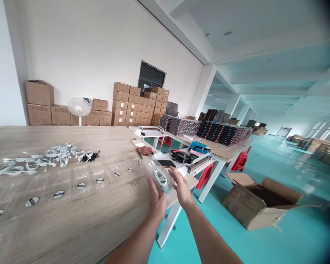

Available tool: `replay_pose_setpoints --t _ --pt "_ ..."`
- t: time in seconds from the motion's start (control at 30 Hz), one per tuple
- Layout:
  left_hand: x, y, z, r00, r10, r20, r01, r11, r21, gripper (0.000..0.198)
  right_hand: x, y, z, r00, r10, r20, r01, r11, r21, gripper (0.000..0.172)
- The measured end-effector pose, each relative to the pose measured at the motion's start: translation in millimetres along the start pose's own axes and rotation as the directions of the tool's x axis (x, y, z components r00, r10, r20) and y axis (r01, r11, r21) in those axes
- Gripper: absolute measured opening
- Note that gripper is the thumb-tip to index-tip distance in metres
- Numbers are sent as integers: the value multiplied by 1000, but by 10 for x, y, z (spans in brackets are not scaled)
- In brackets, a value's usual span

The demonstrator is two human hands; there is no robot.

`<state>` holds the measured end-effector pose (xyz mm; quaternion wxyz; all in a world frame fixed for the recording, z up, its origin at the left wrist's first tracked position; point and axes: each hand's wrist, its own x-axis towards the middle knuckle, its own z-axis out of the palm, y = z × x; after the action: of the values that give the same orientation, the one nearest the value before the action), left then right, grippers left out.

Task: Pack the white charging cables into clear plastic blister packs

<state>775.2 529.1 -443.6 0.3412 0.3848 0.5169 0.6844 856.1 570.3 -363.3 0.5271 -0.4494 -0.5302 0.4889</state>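
Between my two hands is a clear plastic package with a coiled white cable inside, held above the table's right edge. My left hand grips its near left side, thumb and fingers closed against the plastic. My right hand presses its fingers to the right side. Left of the hands, a row of round black-and-white stickers runs along the wooden table, among shiny clear plastic. Farther back lie a heap of coiled white cables and several small black pieces.
A brown cloth item lies near the table corner. Beyond my hands, a side table carries a sealing machine and a black flat item. On the floor at right stands an open cardboard box. Red stools are tucked beneath tables.
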Motion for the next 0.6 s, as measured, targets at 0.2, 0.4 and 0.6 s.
replay_pose_setpoints --t 0.2,0.4,0.6 --pt "12 18 -1 996 26 90 -35 995 97 86 61 74 -54 998 -68 8 69 997 -37 54" --pt "110 92 40 986 -1 166 -32 981 192 79 283 155 -122 996 -58 -72 56 998 -30 54" --pt "264 58 74 968 -48 247 -10 974 226 97 436 114 -58 994 -80 -74 77 996 -41 54"
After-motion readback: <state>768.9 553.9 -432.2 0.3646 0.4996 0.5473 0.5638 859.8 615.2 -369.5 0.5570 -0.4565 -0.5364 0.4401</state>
